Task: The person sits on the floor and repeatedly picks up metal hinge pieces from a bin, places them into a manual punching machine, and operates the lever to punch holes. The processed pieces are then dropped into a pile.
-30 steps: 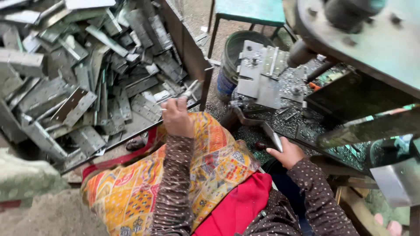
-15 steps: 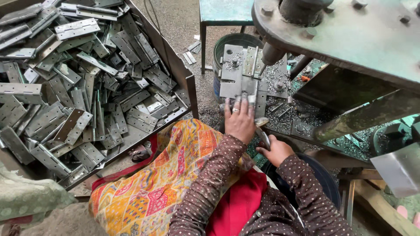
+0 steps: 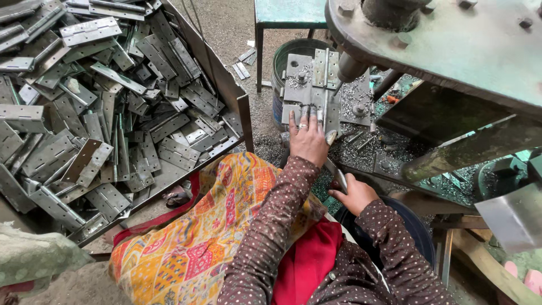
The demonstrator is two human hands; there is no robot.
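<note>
My left hand [image 3: 307,138] lies flat, fingers spread, pressing 1 metal hinge [image 3: 316,93] onto the press bed [image 3: 367,104]; the hinge extends just beyond my fingertips. My right hand [image 3: 354,195] grips a steel lever [image 3: 337,176].

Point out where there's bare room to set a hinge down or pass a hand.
Bare gritty floor lies between the bin of hinges and the green stool. The bin is heaped full. The press bed is crowded: the left hand presses a hinge there, amid metal chips. The right hand holds a lever beside it.
</note>
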